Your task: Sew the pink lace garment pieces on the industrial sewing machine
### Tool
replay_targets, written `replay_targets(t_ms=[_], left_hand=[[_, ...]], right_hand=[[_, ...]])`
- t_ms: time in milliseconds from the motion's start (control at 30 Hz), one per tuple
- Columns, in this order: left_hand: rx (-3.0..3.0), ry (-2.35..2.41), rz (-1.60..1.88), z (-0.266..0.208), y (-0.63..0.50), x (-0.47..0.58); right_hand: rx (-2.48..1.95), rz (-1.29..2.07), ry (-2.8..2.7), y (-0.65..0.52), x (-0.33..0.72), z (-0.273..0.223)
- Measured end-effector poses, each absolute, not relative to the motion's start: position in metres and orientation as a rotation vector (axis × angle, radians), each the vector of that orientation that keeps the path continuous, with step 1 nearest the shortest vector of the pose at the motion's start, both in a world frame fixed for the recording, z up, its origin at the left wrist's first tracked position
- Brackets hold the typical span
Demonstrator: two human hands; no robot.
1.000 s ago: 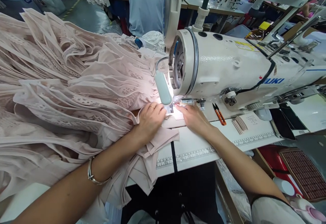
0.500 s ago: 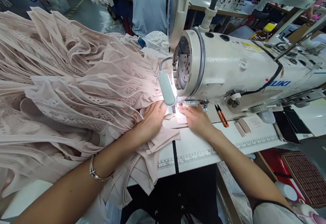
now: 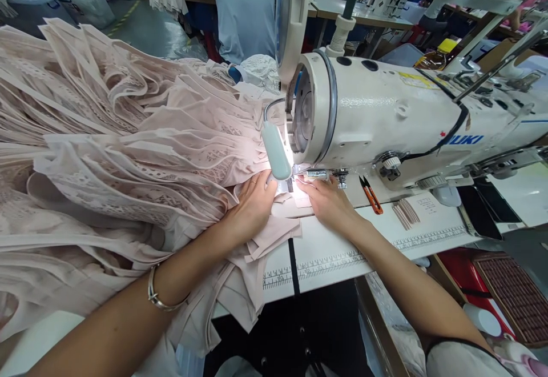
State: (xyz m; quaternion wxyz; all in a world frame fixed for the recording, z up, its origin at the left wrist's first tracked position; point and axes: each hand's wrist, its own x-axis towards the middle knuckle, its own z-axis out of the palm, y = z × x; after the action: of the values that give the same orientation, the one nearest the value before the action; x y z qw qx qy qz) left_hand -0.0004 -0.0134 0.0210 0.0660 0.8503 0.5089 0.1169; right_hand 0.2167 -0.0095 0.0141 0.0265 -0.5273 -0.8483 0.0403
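Hands at the Sewing Machine: Placement and Surroundings

Near edge: loose cloth ends [image 3: 244, 291] hang over the front of the table [image 3: 327, 240], below the left forearm. A ruler strip [image 3: 329, 264] runs along this edge, the cloth covering its left portion.

Working area: the two hands are apart, one on each side of the stitching point. The left hand [image 3: 256, 200] lies palm down; the right hand [image 3: 329, 200] reaches in, fingertips toward the bright spot. The pale pink cloth [image 3: 281, 197] lies between them, under the machine head. Glare prevents telling whether either hand pinches the cloth or only presses it. The spacing presumably keeps the cloth flat and the fingers out of the stitching path. A small lamp [image 3: 276, 151] hangs low, probably to light this point; it also blocks part of the view.

Right side: orange-handled snips [image 3: 370, 195] lie near the right hand, apparently for easy reach. Narrow strips [image 3: 406, 214] lie beyond them.

Left side: a heaped garment pile [image 3: 141, 108] crowds the left hand and limits room there.

Behind: the sewing machine [image 3: 372, 114] spans the right; farther off, a co-worker in a blue shirt [image 3: 244, 14].
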Motion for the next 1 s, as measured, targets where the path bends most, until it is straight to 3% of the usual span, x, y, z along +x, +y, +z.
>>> replay_targets(t_ms=[833, 1000], left_hand=[[2.648, 1.585, 0.278, 0.014, -0.014, -0.002], [2.696, 1.597, 0.400, 0.007, -0.014, -0.003]], right_hand=[[-1.679, 0.114, -2.657, -0.004, 0.215, 0.014], [-1.716, 0.014, -2.687, -0.008, 0.208, 0.019]])
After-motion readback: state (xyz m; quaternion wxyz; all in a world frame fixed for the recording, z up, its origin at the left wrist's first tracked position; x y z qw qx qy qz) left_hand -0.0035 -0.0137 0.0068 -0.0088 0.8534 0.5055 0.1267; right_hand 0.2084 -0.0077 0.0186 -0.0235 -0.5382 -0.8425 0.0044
